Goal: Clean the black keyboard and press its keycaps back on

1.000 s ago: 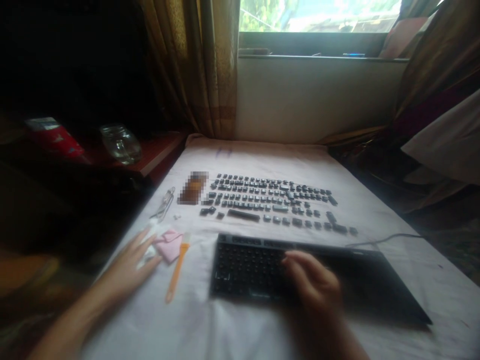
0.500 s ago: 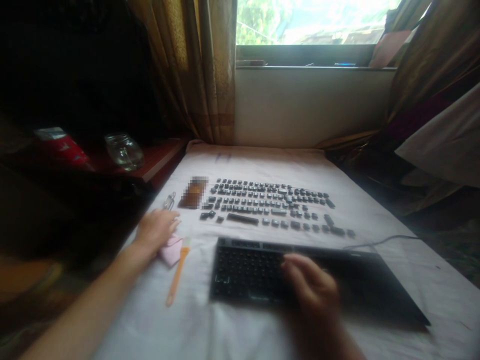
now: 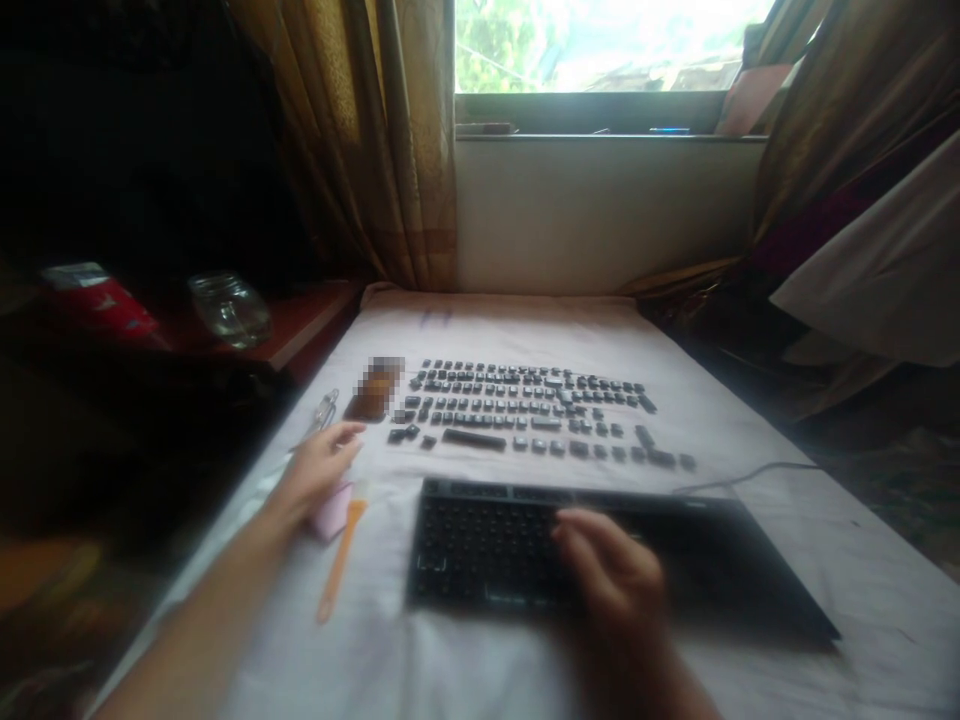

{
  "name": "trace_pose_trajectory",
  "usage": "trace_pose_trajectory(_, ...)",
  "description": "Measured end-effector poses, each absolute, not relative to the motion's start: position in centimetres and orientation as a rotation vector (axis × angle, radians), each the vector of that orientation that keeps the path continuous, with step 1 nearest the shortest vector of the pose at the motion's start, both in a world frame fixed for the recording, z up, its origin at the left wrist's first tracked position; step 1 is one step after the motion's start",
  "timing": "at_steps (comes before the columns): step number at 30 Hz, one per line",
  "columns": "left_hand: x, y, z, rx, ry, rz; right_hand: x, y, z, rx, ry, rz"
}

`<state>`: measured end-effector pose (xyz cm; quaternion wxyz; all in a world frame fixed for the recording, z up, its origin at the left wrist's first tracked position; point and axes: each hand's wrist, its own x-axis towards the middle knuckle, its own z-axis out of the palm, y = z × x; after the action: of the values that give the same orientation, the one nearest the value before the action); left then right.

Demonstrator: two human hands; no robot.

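A black keyboard point(image 3: 720, 560) with its key caps off lies at the front of the cloth-covered table. Above its middle is my right hand point(image 3: 611, 570), fingers curled together; whatever may be in them is hidden. On the left, my left hand point(image 3: 319, 470) hovers with fingers stretched out, just short of a partly pixelated brown phone-like object point(image 3: 367, 400). Under that hand lies a folded pink cloth point(image 3: 331, 515), beside an orange-handled brush point(image 3: 341, 565). A small metal tool point(image 3: 324, 410) rests beyond the fingers. Loose black key caps point(image 3: 487, 405) are laid out in rows behind the keyboard.
A cable point(image 3: 750, 475) runs from the keyboard's back to the table's right edge. To the left, a dark red side table point(image 3: 307, 325) bears a glass jar point(image 3: 232, 310) and a red container point(image 3: 101, 305). Curtains point(image 3: 405, 150) hang beside the window at the back.
The view has shifted slightly to the right. My left hand has moved a little toward the phone-like object, its fingers now straighter. My right hand stays curled over the keyboard.
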<state>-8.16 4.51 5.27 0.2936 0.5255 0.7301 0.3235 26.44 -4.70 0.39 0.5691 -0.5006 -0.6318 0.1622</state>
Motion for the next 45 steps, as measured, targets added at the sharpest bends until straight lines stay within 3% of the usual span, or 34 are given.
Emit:
trace_pose_trajectory(11, -4.3, 3.5, 4.8, 0.649, 1.285, 1.198, 26.4, -4.9, 0.4, -1.222, -1.547, 0.361)
trace_pose_trajectory(24, -5.5, 3.0, 4.5, 0.523, 1.266, 1.319, 26.1, -4.7, 2.0, -1.265, -1.63, 0.315)
trace_pose_trajectory(45, -5.2, 2.5, 5.2, 0.555, 1.243, 1.081, 26.0, -4.8, 1.7, -1.223, -1.698, 0.26)
